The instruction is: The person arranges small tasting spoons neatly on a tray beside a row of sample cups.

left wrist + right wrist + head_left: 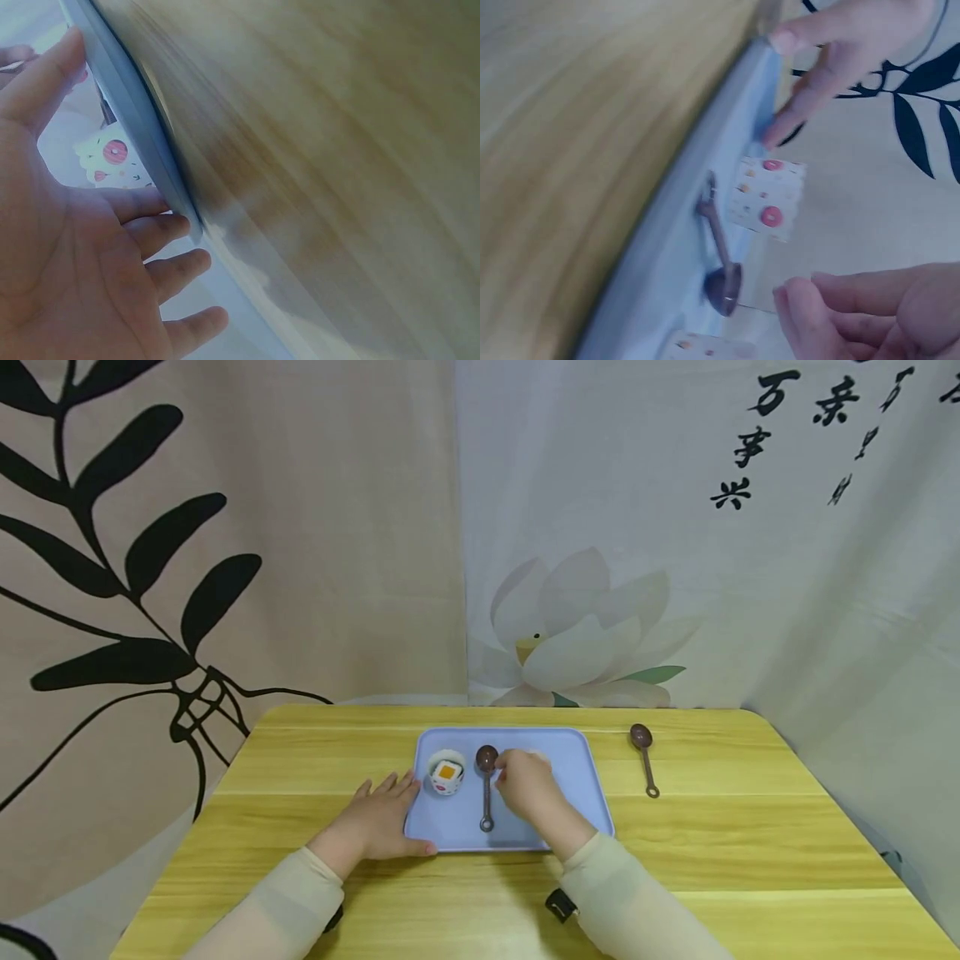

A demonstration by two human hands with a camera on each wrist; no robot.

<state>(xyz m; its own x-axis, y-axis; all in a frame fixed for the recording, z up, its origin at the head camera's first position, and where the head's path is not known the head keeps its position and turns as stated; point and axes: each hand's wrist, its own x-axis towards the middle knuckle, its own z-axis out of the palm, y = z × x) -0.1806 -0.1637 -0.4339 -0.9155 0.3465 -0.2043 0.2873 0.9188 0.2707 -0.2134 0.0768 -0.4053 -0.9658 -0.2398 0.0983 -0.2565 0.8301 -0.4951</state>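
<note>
Beyond and right of your right fingers (510,763), you can read black characters (752,446) 万, 事, 兴 and 亲 on the pale curtain (795,560); slanted characters (867,442) further right are illegible.

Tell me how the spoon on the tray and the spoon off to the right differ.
The tray spoon lies on the blue tray; the outer spoon lies directly on the wooden table. The tray spoon points almost straight back toward the person, while the outer spoon slants a little rightward. Both are brown, with a rounded bowl at the far end and a ring at the near end.
</note>
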